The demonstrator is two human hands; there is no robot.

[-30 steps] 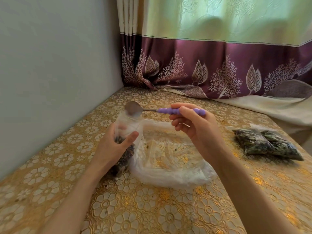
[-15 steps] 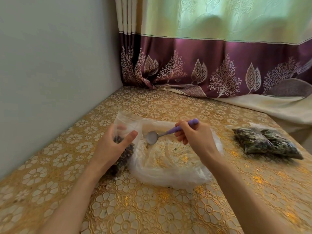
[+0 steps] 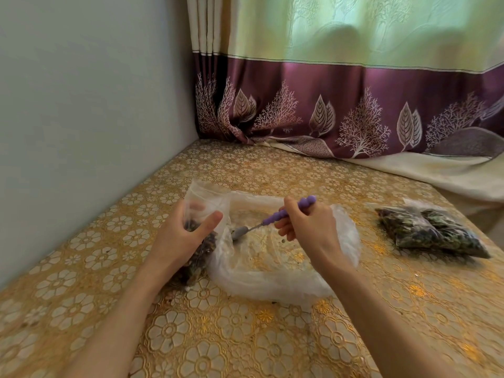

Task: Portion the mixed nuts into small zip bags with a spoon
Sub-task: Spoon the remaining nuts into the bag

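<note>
My left hand [image 3: 180, 238] grips a small clear zip bag [image 3: 203, 197] that stands upright on the table, its mouth open and dark mixed nuts filling its lower part. My right hand [image 3: 305, 227] holds a spoon [image 3: 281, 215] by its purple beaded handle. The metal bowl of the spoon points down to the left, low inside a large crumpled clear plastic bag [image 3: 272, 279] that lies open beside the small bag. Only a few crumbs of nuts show in the large bag.
Filled zip bags of nuts [image 3: 431, 233] lie at the right of the gold floral tablecloth [image 3: 245, 345]. A grey wall [image 3: 81, 118] runs along the left. A purple and green curtain [image 3: 354, 105] hangs behind, with its hem on the table.
My right hand has brought the spoon down from above the small bag's mouth into the large plastic bag. My left hand has kept its hold on the small bag.
</note>
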